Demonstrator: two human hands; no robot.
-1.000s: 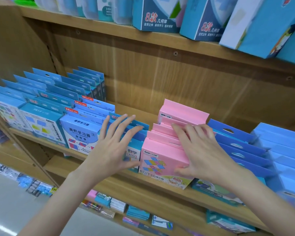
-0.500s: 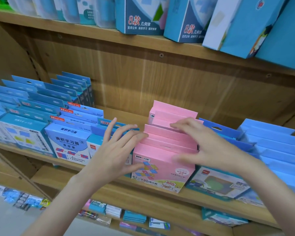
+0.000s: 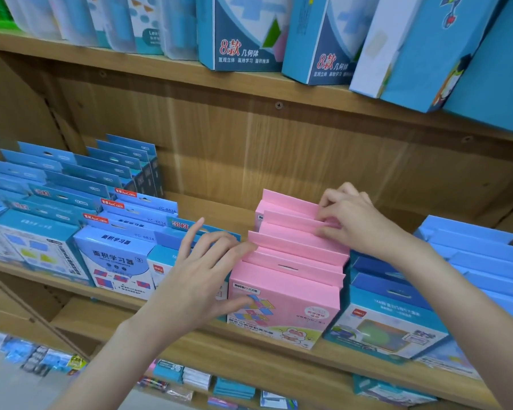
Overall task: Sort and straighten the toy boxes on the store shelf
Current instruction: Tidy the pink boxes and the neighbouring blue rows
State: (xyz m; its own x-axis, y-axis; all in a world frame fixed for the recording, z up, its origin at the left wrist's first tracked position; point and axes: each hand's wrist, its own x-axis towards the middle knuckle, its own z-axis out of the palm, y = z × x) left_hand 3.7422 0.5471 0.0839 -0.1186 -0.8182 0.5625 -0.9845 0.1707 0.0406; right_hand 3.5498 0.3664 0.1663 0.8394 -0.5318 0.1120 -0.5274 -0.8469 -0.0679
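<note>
A row of several pink toy boxes [image 3: 290, 294] stands front to back on the wooden shelf [image 3: 249, 344]. My left hand [image 3: 202, 276] lies against the row's left side, fingers straight, thumb touching the front box's face. My right hand [image 3: 350, 220] is at the right rear of the row, its fingertips pinching the top edges of the back pink boxes [image 3: 290, 211]. Blue boxes [image 3: 388, 321] stand directly to the right of the pink row, and more blue boxes [image 3: 116, 261] to the left.
Several rows of blue hang-tab boxes [image 3: 57, 190] fill the shelf's left part, and another blue row [image 3: 480, 261] sits at far right. Tall blue boxes [image 3: 243, 34] line the upper shelf. Small packs [image 3: 196, 377] lie on the shelf below.
My right hand has moved from the front pink boxes back to the rear ones and now pinches their tops. My left hand has stayed against the row's left side.
</note>
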